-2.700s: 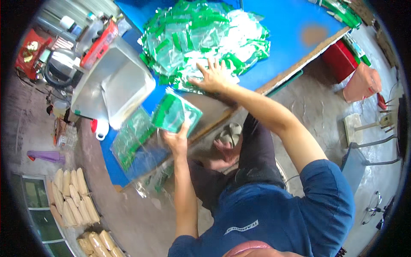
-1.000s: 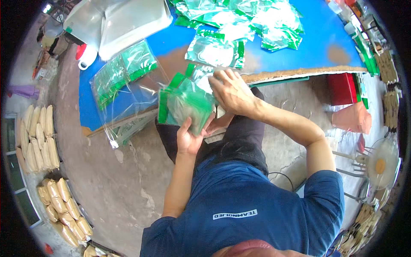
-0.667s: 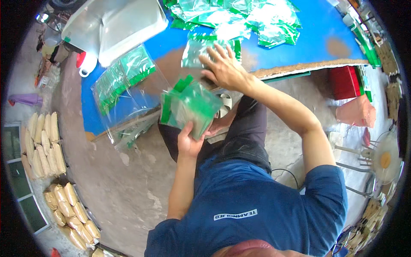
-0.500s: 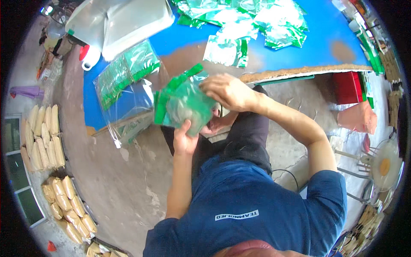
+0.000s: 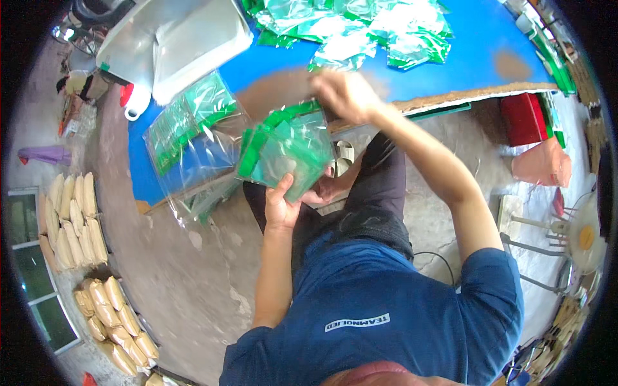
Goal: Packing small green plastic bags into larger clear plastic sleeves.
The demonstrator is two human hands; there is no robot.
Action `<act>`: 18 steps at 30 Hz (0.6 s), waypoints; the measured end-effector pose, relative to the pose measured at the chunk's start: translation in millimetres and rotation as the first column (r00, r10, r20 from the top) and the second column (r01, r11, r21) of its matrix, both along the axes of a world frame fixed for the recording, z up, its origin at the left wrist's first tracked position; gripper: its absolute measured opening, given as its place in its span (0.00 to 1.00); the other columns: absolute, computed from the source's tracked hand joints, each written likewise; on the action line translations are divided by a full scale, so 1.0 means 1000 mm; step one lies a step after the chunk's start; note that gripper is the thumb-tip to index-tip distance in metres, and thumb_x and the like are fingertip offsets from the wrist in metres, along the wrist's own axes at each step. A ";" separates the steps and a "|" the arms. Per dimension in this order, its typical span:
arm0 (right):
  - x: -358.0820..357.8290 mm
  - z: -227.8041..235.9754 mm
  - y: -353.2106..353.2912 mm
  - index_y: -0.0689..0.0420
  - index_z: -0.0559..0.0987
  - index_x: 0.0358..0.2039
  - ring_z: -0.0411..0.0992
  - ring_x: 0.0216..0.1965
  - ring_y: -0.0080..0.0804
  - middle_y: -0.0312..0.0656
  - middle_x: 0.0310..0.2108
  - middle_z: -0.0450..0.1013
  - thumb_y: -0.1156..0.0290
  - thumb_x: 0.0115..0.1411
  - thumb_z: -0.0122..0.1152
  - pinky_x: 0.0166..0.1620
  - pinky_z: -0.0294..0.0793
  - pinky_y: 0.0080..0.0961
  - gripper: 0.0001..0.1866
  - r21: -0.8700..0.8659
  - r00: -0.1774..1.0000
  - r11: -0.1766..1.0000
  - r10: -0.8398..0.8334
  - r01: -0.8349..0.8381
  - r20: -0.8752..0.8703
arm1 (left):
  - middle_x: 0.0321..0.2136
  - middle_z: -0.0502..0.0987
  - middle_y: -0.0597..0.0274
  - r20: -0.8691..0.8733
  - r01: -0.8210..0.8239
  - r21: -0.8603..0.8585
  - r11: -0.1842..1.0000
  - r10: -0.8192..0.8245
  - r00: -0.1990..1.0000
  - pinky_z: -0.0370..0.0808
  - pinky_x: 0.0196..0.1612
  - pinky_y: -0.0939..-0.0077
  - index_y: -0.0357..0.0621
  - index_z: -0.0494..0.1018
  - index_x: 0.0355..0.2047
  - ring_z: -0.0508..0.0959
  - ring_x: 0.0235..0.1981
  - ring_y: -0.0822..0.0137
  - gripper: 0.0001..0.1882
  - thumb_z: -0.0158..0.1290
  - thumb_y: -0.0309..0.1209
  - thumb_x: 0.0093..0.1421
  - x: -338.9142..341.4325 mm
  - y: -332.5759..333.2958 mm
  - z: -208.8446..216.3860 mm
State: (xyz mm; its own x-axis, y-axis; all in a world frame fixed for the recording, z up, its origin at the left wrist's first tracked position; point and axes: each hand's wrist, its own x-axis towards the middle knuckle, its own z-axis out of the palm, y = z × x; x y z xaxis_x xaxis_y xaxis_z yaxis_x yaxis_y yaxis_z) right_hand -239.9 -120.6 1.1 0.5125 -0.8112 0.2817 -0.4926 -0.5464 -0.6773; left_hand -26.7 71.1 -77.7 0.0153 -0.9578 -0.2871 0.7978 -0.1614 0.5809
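Note:
My left hand [image 5: 281, 204] grips a fanned stack of clear plastic bags with green edges [image 5: 293, 151], thumb on top, above my lap. Beyond the stack, my right hand [image 5: 347, 96] is raised over the table's front edge. Motion smears its fingers, so whether anything is in them does not show. A loose heap of similar green-edged bags [image 5: 360, 29] lies on the blue table [image 5: 479, 61], past my right hand. Left of my left hand, a large clear bag [image 5: 222, 151] hangs partly over the table edge, with bundles of green-edged bags [image 5: 187, 122] in or under it.
A large pile of clear plastic sheets [image 5: 199, 45] lies at the table's far left, beside a red-and-white mug [image 5: 134, 101]. Under the table's right side stands a red box [image 5: 523, 123] near a pink bin [image 5: 542, 164]. A fan [image 5: 582, 235] stands at right; filled sacks [image 5: 71, 225] are stacked at left.
My right hand has moved off the held stack, up and toward the table. The bags in my left hand now lie flatter and more evenly fanned.

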 end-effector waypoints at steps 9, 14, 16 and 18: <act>-0.005 -0.024 0.002 0.59 0.78 0.35 0.69 0.44 0.44 0.48 0.38 0.73 0.60 0.62 0.55 0.49 0.70 0.42 0.14 -0.474 0.810 0.869 -0.173 -0.143 -0.561 | 0.61 0.69 0.52 -0.485 0.056 -0.089 0.994 -0.093 0.869 0.55 0.72 0.47 0.37 0.61 0.64 0.64 0.66 0.50 0.34 0.59 0.25 0.57 0.001 0.014 -0.032; 0.006 -0.009 0.010 0.59 0.77 0.33 0.72 0.43 0.46 0.44 0.36 0.75 0.63 0.59 0.56 0.47 0.71 0.38 0.12 -0.197 0.970 0.977 0.034 -0.083 -0.243 | 0.64 0.64 0.48 -0.352 -0.027 0.018 0.999 0.031 0.936 0.53 0.72 0.39 0.36 0.57 0.65 0.62 0.66 0.46 0.33 0.55 0.25 0.62 -0.015 -0.006 -0.016; -0.031 -0.022 -0.052 0.60 0.76 0.47 0.65 0.58 0.55 0.54 0.52 0.71 0.51 0.64 0.54 0.61 0.62 0.48 0.23 -0.520 0.879 0.841 -0.355 0.151 -0.319 | 0.64 0.64 0.48 -0.262 0.022 0.029 0.999 -0.014 0.965 0.55 0.71 0.40 0.37 0.57 0.65 0.63 0.66 0.46 0.33 0.55 0.26 0.62 -0.023 -0.011 -0.012; -0.045 -0.031 -0.060 0.60 0.75 0.53 0.62 0.61 0.58 0.56 0.56 0.69 0.48 0.65 0.53 0.63 0.59 0.50 0.28 -0.683 0.813 0.660 -0.558 0.313 -0.166 | 0.63 0.64 0.49 -0.161 0.018 0.041 0.999 -0.011 0.987 0.56 0.71 0.40 0.37 0.57 0.65 0.64 0.65 0.47 0.32 0.54 0.26 0.62 -0.019 -0.004 -0.011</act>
State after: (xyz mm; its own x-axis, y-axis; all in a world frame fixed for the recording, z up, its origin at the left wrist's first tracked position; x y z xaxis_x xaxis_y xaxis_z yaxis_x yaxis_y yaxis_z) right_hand -284.7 -180.8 -30.3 0.3010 -0.6797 0.6689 -0.9039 -0.4268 -0.0269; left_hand -45.5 67.2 -89.1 -0.0482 -0.9447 -0.3245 0.8778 -0.1950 0.4374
